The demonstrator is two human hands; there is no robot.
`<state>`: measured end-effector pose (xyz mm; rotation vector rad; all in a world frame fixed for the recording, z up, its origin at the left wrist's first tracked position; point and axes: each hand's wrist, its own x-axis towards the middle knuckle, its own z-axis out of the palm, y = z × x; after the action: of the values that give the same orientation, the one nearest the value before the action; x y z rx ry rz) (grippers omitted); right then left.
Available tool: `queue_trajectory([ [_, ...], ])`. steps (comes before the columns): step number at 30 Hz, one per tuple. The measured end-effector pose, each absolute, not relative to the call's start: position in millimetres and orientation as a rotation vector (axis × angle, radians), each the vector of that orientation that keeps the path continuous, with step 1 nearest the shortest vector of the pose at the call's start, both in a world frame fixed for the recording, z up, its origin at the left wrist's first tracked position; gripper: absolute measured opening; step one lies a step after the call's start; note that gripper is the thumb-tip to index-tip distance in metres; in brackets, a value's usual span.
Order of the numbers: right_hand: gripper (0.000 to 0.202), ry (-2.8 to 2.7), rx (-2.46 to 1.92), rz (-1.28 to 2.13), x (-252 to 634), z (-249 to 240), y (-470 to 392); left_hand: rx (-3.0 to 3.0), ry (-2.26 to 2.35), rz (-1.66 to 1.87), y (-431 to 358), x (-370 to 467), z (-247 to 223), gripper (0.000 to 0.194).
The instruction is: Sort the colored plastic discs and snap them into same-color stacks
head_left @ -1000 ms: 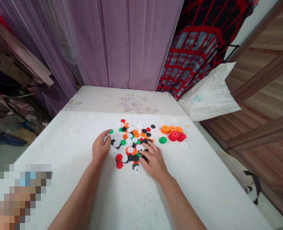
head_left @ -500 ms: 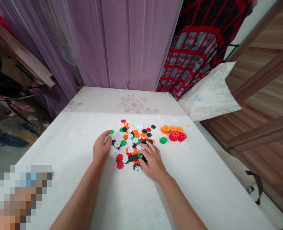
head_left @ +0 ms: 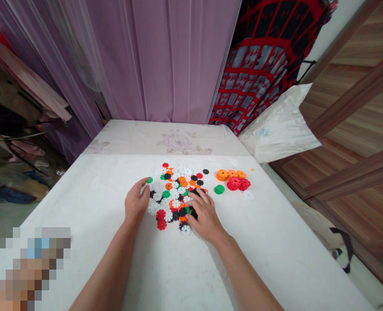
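A mixed pile of notched plastic snowflake discs in white, black, orange, red and green lies on the white-covered table. At its left edge is my left hand, thumb and index finger apart, the index tip by a green disc. I cannot tell whether that fingertip presses on it. My right hand rests over the pile's right side, fingers spread and touching black discs partly hidden under it. To the right are sorted groups: orange discs, red discs, green discs and a white disc.
The table has a flowered cloth strip along its far end. A white bag stands past the right edge. Purple curtains hang behind, a wooden door is at right, and clothes hang at left.
The view has shifted slightly. Both hands keep nearly the same places at the pile, and the sorted groups look the same.
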<state>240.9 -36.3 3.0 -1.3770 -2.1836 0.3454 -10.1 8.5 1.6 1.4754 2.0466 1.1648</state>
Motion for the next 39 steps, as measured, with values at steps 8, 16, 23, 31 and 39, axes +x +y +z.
queue_trajectory([
  [8, 0.015, -1.685, -1.397, 0.506, 255, 10, -32, 1.482, 2.042, 1.185, 9, -10, 0, 0.036],
  [16, 0.040, -0.934, -1.575, 0.663, 317, 16, 0, 1.488, 2.043, 1.204, 9, -11, -2, 0.035],
  [23, 0.033, -0.727, -1.650, 0.819, 323, 21, 19, 1.460, 2.062, 1.174, 9, -11, -1, 0.038],
  [31, 0.033, -0.776, -1.665, 0.802, 326, 11, 20, 1.485, 2.077, 1.195, 11, -14, -6, 0.036],
  [39, 0.040, -0.858, -1.699, 0.745, 330, 3, 17, 1.484, 2.051, 1.215, 10, -13, -5, 0.035],
])
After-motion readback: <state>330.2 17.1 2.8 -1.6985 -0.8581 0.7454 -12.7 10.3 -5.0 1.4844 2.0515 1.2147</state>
